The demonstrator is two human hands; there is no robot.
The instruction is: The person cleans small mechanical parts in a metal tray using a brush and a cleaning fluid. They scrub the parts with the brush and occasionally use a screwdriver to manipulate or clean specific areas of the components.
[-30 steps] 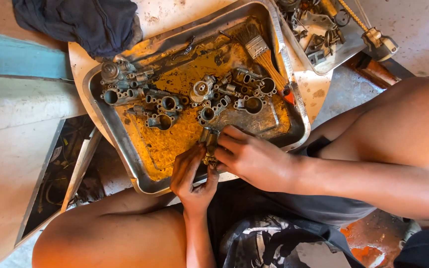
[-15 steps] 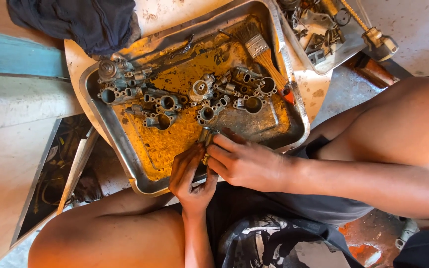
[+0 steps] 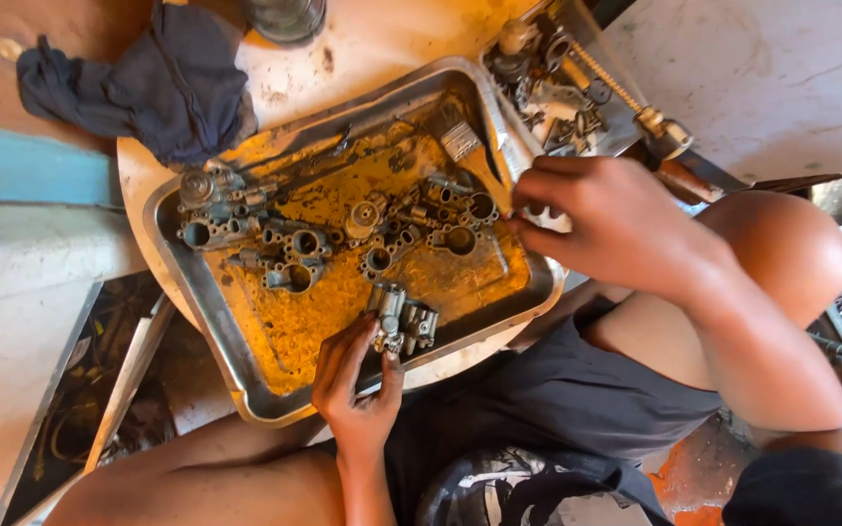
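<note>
My left hand (image 3: 356,385) grips a small grey metal carburetor body (image 3: 401,319) over the near rim of a steel tray (image 3: 246,385) filled with yellow liquid. My right hand (image 3: 601,219) hovers over the tray's right edge with its fingers curled; whether it pinches anything I cannot tell. Several more metal carburetor parts (image 3: 289,248) lie in the liquid. A paintbrush (image 3: 462,139) rests in the tray's far right corner.
A dark cloth (image 3: 148,88) lies on the round board behind the tray. A second tray (image 3: 562,88) of small metal parts sits at the back right. My bare knees flank the tray. Clutter lies on the floor at left and right.
My right hand has left the carburetor body and moved up and right to the tray's right edge. My left hand still holds the part. The camera has come closer.
</note>
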